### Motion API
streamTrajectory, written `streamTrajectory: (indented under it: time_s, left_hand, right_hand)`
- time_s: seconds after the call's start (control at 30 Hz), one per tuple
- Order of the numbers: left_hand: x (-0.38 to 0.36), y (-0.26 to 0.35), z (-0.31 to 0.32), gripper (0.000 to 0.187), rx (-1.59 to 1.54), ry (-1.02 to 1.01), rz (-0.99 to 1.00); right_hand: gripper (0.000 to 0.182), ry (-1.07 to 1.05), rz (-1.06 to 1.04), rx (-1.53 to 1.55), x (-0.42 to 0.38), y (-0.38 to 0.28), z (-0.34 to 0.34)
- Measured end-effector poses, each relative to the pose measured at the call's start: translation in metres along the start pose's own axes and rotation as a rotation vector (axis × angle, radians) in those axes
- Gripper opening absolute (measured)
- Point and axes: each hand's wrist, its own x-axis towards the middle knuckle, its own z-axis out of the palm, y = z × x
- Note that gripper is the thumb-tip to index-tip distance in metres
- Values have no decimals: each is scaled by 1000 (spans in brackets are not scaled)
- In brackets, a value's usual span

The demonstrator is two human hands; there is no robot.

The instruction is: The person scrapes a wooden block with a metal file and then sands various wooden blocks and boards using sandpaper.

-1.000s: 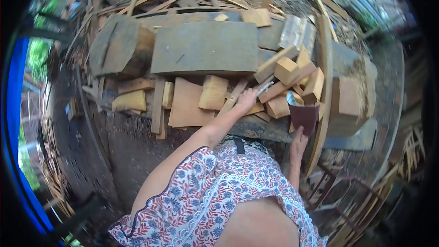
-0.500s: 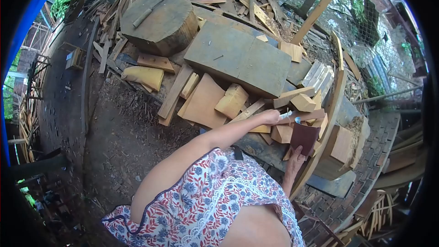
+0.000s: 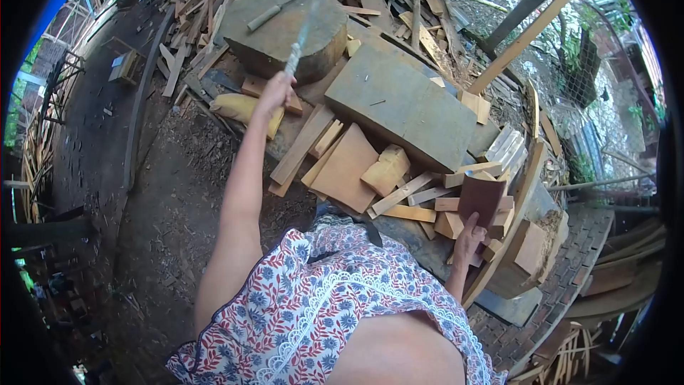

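My left hand (image 3: 276,93) is closed round the pale, wrapped handle of a long knife (image 3: 303,37). Its blurred blade points away from me over the round stump (image 3: 267,47). A rod-like tool (image 3: 274,11) lies on the stump's top. Over on the right, my right hand (image 3: 468,239) grips the lower end of a dark reddish-brown slab (image 3: 479,200), probably wood, which is held up above several wood offcuts. The fingers behind the slab are partly hidden.
A long grey wooden block (image 3: 402,103) with a nail on it lies ahead. Near it are a tan board (image 3: 347,168) and a yellow block (image 3: 385,170). A curved plank (image 3: 514,217) edges the right side. Scrap wood (image 3: 214,14) is heaped at the back left.
My left hand has swung from beside the slab far to the left, carrying the knife over the stump. The slab stays in my right hand. The view has shifted slightly.
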Motion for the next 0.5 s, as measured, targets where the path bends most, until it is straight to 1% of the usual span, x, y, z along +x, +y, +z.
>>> streamTrajectory:
  time_s: [0.07,0.1,0.13,0.2,0.23,0.27,0.33,0.37,0.4,0.47,0.5]
  left_hand:
    - [36,-6,-36,19,100,52,-62]
    - [51,-8,-49,19,154,42,-74]
    - [66,-9,-60,19,208,28,-89]
    - [99,-21,-77,20,214,47,-42]
    - [110,-22,-80,24,111,125,-60]
    - [111,-15,-83,30,11,207,-74]
    - [84,15,-65,53,97,532,-68]
    - [80,9,-69,75,149,575,-37]
    - [77,-8,-67,75,152,572,-42]
    - [63,-51,-57,65,766,732,342]
    - [38,-60,-42,58,627,546,365]
  right_hand:
    - [44,-124,5,-142,-2,-13,20]
    - [44,-111,-34,-32,-3,-7,34]
    - [42,-113,22,10,-11,-22,45]
    - [39,-119,-24,-129,-22,-26,59]
    - [40,-175,25,-161,-28,-23,62]
    - [40,-229,72,-190,-33,-20,66]
    - [43,-241,89,-206,-51,-23,75]
    - [44,-217,57,-190,-60,-28,81]
    - [45,-193,22,-170,-66,-29,85]
    - [46,-201,67,-199,-74,-12,94]
    - [47,-153,53,-169,-79,-5,102]
